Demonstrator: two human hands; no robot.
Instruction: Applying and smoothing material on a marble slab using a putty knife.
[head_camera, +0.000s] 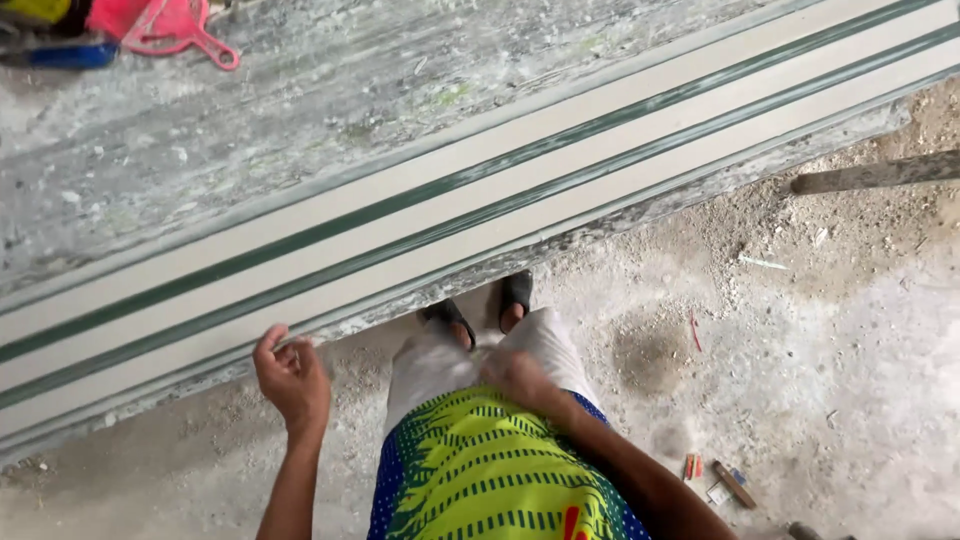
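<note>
Left hand (292, 378) hangs with its fingers loosely curled, gripping nothing, the fingertips touching or just short of the near edge of the workbench (300, 150); which of the two cannot be told. Right hand (515, 378) rests flat against the thigh of the pale shorts (440, 365), fingers relaxed and empty. Below both hands is a yellow, green and blue patterned shirt (480, 480), and past the shorts two dark sandals (485, 305) stand just under the bench's near edge.

Along that near edge lie long cream strips with dark green lines between them (480, 205), running the whole length of the bench. Beyond them the bench top is grey and crusted with white flecks. A pink plastic scraper (175, 28) lies at the far left corner, beside a blue object (70, 55).

On the dusty floor (820, 380) to the right lie a wooden stick (875, 172) and some small scraps (720, 485).
</note>
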